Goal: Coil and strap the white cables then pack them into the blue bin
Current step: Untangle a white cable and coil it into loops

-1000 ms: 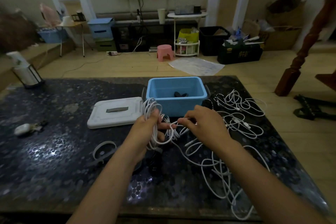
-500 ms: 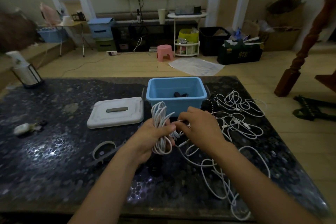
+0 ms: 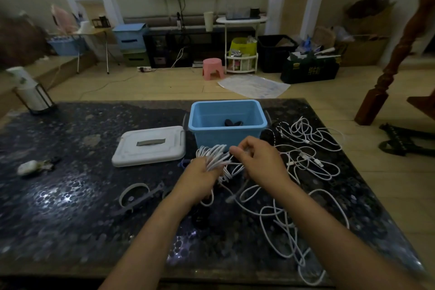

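**Two hands winding a white cable into a coil in front of a blue bin**

The left hand [image 3: 203, 170] is closed around a bundle of white loops, the coil [image 3: 215, 156], which fans up and out from its fingers just in front of the near wall of the bin. Holding the loops gathered in 1 fist appears to keep them from springing apart while more cable is added. The right hand [image 3: 257, 162], fingers curled, pinches a strand of the same cable right beside the coil, probably feeding the next turn over it; motion blur makes the exact pinch hard to read.

From the hands, the uncoiled tail [image 3: 277, 216] trails toward the viewer and to the right across the dark speckled table [image 3: 70, 207], in loose tangles that reach the near edge. Further right lies a separate heap of loose white cables [image 3: 310, 148], untouched and well apart from the hands.

The blue bin [image 3: 227, 135] stands open just behind the hands, with a small dark object [image 3: 233, 122] on its floor. Its white lid [image 3: 149, 146] lies flat to the left, just beside it. A pale strap [image 3: 138, 195] rests on the table left of the left forearm, within easy reach, likely for binding the coil once winding ends.
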Tool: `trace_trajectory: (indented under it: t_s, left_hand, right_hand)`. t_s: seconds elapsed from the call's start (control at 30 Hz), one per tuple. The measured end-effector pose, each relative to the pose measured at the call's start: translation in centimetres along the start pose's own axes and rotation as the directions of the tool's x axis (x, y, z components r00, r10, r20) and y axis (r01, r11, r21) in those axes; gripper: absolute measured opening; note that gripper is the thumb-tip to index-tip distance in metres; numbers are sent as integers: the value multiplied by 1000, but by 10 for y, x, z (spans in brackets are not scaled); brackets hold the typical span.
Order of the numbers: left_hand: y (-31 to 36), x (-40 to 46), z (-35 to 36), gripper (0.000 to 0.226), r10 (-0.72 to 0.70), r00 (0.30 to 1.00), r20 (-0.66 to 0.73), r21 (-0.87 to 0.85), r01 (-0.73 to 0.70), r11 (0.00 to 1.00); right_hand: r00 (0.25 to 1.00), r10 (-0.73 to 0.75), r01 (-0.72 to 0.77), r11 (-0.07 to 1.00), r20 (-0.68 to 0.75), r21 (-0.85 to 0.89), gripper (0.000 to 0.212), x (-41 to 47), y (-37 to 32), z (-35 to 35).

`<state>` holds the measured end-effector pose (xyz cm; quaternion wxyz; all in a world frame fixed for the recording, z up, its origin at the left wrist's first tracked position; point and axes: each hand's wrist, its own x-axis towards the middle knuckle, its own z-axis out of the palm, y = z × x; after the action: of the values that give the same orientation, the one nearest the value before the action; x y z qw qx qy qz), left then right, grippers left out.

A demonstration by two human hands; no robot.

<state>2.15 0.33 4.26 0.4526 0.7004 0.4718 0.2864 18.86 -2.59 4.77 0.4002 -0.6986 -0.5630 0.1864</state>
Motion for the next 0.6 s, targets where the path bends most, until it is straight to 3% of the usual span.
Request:
trace_trajectory:
  t_s: [0.13,0.37,0.5,0.6]
  left_hand:
    - [-3,4,-5,13,14,991,-134,22,-11,1000]
    - [-10,5,-9,21,76,989,-129,187,-51,981]
    - [-7,4,-11,40,69,994,-83,83,-62,995]
    - [-3,4,-10,21,40,987,-153,10,-39,999]
  right_hand:
    - [999,-28,27,999,42,25,32,-6,-8,7]
    - [999,-9,1,987,47,162,32,-9,-12,10]
    - [998,42,-51,979,47,195,30,-9,-10,8]
    - [997,42,-51,988,58,146,32,-10,-10,6]
